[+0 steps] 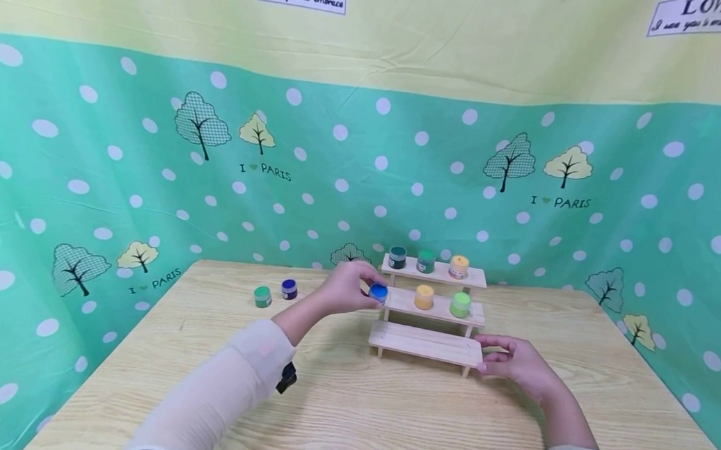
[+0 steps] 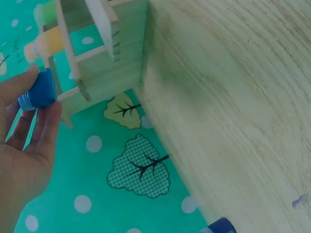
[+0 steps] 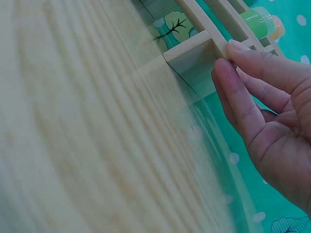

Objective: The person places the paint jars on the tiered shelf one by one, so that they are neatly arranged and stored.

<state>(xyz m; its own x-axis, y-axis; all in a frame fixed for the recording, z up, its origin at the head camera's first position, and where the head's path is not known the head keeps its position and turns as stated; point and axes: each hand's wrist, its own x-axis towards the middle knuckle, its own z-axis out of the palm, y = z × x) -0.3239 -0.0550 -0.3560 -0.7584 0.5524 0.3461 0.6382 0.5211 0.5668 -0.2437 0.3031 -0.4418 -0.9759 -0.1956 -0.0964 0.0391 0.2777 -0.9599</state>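
A three-step wooden display stand point(image 1: 426, 342) stands on the table. My left hand point(image 1: 348, 288) pinches a small blue paint jar point(image 1: 378, 294) at the left end of the middle step; in the left wrist view the blue jar point(image 2: 40, 90) sits between thumb and fingers. Whether the jar touches the step I cannot tell. My right hand point(image 1: 523, 365) pinches the right end of the lowest step, thumb and fingertips on its edge, as the right wrist view shows. On the middle step are an orange jar point(image 1: 424, 297) and a light green jar point(image 1: 460, 304).
The top step holds a dark teal jar point(image 1: 398, 257), a green jar point(image 1: 425, 261) and a pale orange jar point(image 1: 459, 267). Left of the stand, another green jar point(image 1: 263, 296) and a dark blue jar point(image 1: 290, 289) rest on the table. A patterned curtain point(image 1: 365, 162) hangs behind.
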